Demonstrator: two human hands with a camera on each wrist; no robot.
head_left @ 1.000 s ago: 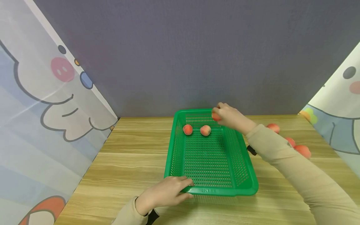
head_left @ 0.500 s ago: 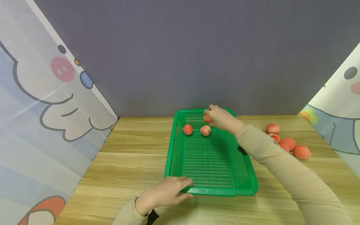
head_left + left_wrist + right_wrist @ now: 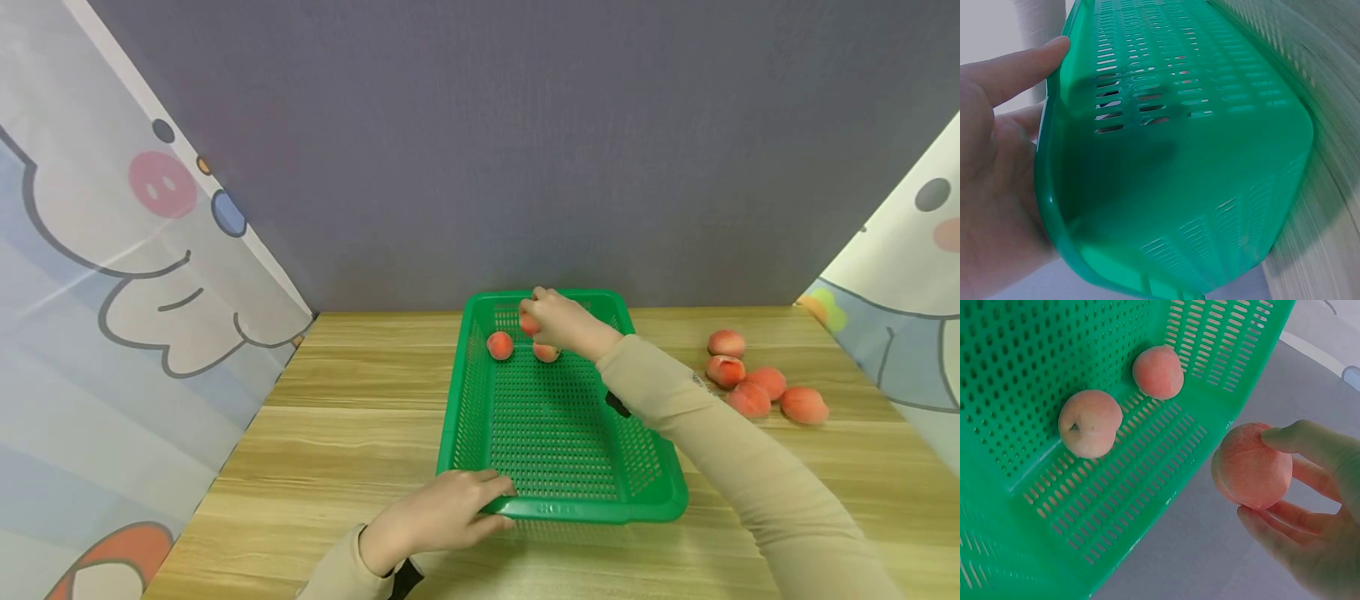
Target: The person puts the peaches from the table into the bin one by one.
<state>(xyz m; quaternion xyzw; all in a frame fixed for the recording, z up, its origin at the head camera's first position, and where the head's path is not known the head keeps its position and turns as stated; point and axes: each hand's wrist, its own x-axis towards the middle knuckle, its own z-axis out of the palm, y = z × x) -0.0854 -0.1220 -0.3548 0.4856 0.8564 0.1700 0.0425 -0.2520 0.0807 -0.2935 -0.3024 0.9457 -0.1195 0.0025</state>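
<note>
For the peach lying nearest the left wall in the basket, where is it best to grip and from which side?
Probably from above, fingertips on opposite sides of the peach. It is round and lies low on the basket floor, its top free; the neighbouring peach sits apart.

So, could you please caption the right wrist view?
Right hand holding a peach above the green basket.

no text can be read in any view. the near rim of the green basket point(image 3: 570, 507) carries a short raised marking, moulded in the plastic just right of the left hand point(image 3: 438, 517), but it is too small and blurred to make out the letters. the curtains point(image 3: 112, 275) at the left and right sides show only cartoon drawings, with no words or numbers on them.
</note>
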